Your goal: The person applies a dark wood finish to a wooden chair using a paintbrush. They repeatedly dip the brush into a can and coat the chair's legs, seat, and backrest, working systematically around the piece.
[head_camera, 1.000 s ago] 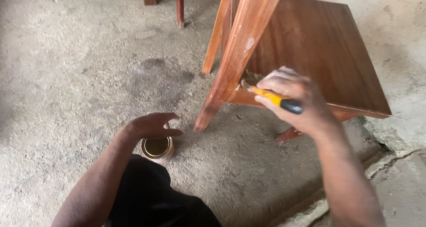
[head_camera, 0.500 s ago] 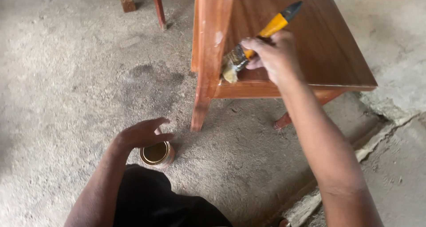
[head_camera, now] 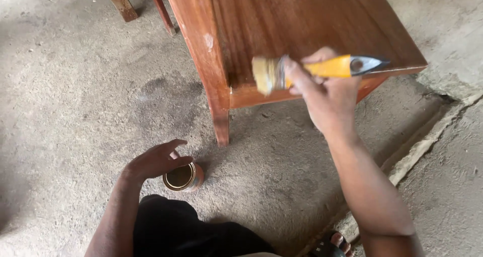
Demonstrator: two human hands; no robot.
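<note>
My right hand (head_camera: 324, 93) grips a paintbrush with a yellow handle (head_camera: 338, 67); its pale bristles (head_camera: 265, 75) rest against the front edge of a reddish-brown wooden table (head_camera: 302, 20). The table's near leg (head_camera: 217, 106) stands on the concrete floor. My left hand (head_camera: 156, 160) hovers low with fingers spread, touching the rim of a small open tin of brown varnish (head_camera: 182, 177) on the floor. My dark-clothed knee (head_camera: 186, 232) is just below the tin.
Two other wooden furniture legs (head_camera: 121, 0) stand at the top left. A dark stain (head_camera: 166, 93) marks the floor left of the table leg. A raised concrete ledge with a crack (head_camera: 427, 141) runs along the right. A sandalled foot (head_camera: 334, 244) shows at the bottom.
The brush has turned from pointing up-right to lying level, bristles now on the table's front edge. The view has shifted closer over the table. My left hand stays by the tin.
</note>
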